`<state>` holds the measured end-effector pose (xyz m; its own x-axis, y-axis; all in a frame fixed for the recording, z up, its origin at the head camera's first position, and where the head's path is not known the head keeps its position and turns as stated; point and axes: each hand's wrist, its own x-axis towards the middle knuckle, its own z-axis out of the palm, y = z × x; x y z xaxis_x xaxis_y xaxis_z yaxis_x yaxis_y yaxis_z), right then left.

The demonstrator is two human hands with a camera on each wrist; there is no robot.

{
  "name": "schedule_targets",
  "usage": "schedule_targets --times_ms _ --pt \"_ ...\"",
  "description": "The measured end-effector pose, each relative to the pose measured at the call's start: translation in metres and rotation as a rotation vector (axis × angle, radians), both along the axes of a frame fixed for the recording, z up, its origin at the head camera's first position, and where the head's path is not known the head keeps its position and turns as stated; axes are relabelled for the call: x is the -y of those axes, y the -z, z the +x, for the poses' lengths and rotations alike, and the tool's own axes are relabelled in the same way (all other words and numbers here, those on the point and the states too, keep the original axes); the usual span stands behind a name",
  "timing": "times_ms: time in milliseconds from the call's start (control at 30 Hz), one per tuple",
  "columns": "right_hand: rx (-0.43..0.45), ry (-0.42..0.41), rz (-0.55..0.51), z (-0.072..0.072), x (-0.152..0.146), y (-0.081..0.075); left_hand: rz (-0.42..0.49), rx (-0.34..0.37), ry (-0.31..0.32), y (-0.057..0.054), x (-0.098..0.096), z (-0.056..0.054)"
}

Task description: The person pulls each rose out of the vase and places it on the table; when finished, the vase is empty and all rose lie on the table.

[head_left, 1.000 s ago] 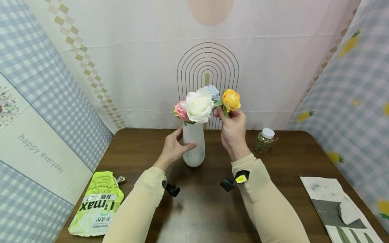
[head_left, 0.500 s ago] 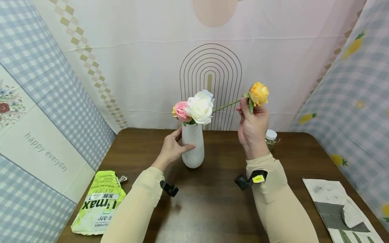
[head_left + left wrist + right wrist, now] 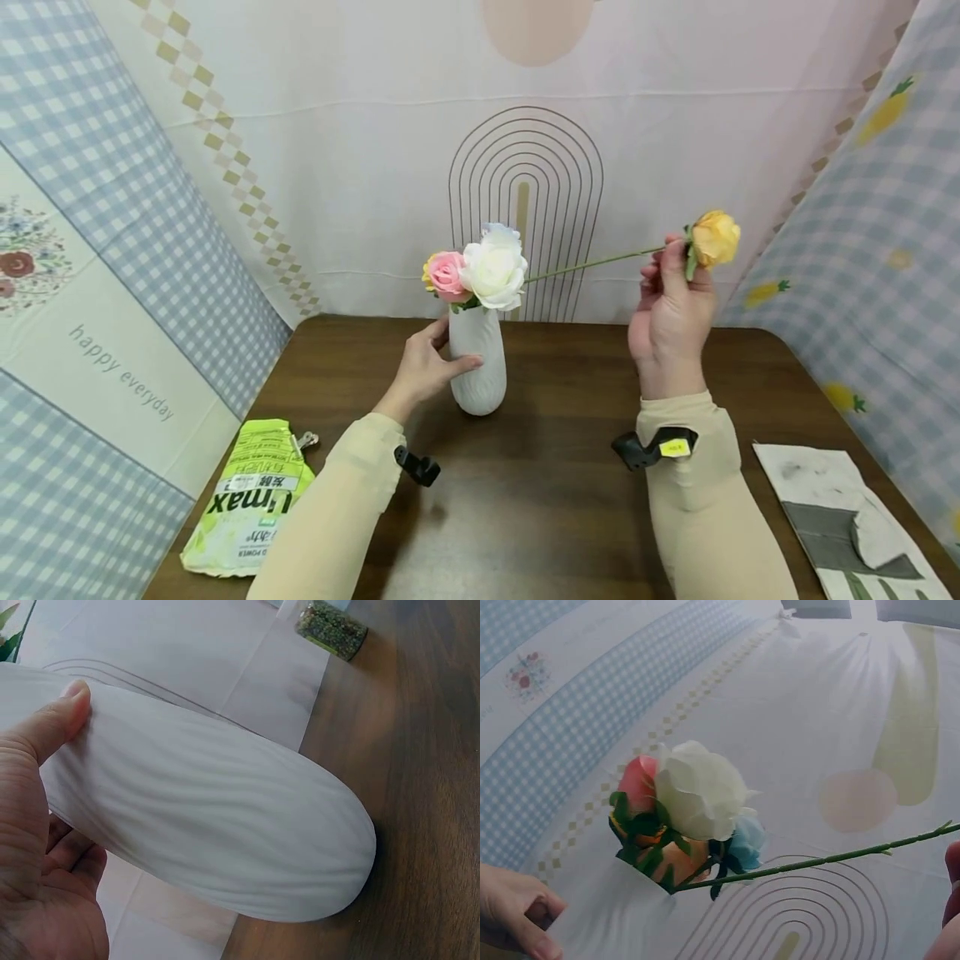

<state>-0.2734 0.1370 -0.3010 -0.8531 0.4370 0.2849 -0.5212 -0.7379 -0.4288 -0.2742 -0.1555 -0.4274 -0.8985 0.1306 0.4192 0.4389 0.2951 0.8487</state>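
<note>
My left hand (image 3: pixel 422 367) holds the white ribbed vase (image 3: pixel 482 367) from its left side, thumb across the front, as the left wrist view (image 3: pixel 217 810) also shows. The vase stands upright on the table. Out of its mouth come a white rose (image 3: pixel 495 271), a pink rose (image 3: pixel 447 276) and a pale blue flower (image 3: pixel 747 841); a peach bloom (image 3: pixel 690 859) sits lower among the leaves. To the right, my right hand (image 3: pixel 675 321) pinches a yellow rose (image 3: pixel 715 239) just below its head. Its long green stem (image 3: pixel 817 861) slants back to the vase rim, where the far end shows.
On the left of the brown table (image 3: pixel 555 500) lies a green-and-white bag (image 3: pixel 247 500) beside a small metal clip (image 3: pixel 306 441). A folded white-and-grey cloth (image 3: pixel 840 517) lies at right. The left wrist view shows a jar of green bits (image 3: pixel 331 628). A printed curtain (image 3: pixel 360 183) hangs behind.
My right hand has moved right with the yellow rose, drawing much of its stem out of the vase. It now hides the jar in the head view. My left hand stays on the vase.
</note>
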Motion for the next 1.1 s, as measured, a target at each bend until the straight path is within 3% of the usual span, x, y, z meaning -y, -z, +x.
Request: schedule_targets --times_ms 200,433,567,800,1100 --pt "0.003 0.009 -0.060 0.001 -0.027 0.004 -0.015 0.017 -0.015 -0.003 -0.002 0.002" --pt "0.017 0.025 -0.038 0.000 -0.047 0.021 -0.031 0.036 -0.030 -0.005 0.001 0.002" --pt "0.064 0.019 0.035 0.000 -0.049 0.044 -0.054 0.059 -0.038 -0.009 0.000 0.006" --pt "0.178 0.064 0.252 0.002 -0.059 0.084 -0.064 0.061 -0.040 -0.036 -0.007 0.028" --pt "0.266 0.151 0.472 0.018 -0.072 0.122 -0.063 0.066 -0.053 -0.036 -0.009 0.033"
